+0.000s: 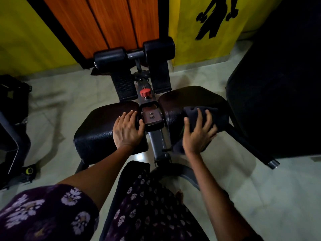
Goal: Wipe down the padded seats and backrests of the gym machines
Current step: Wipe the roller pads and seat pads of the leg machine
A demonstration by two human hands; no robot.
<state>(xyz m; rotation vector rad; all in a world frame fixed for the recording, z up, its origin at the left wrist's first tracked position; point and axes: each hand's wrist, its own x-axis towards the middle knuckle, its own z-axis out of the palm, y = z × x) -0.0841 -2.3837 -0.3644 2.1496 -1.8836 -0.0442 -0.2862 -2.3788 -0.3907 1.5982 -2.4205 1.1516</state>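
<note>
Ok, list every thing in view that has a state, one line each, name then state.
Left hand: flat, fingers straight, resting on the left pad.
Right hand: fingers spread, pressing the cloth onto the right pad.
Cloth: dark, bunched, lying on the right pad under the hand.
Left pad: uncovered, steadied by the hand.
Right pad: partly covered by the cloth.
Red knob: seated on the centre frame, untouched.

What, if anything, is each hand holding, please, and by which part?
The right hand presses a dark cloth flat, fingers spread over its middle. The left hand holds nothing.
</note>
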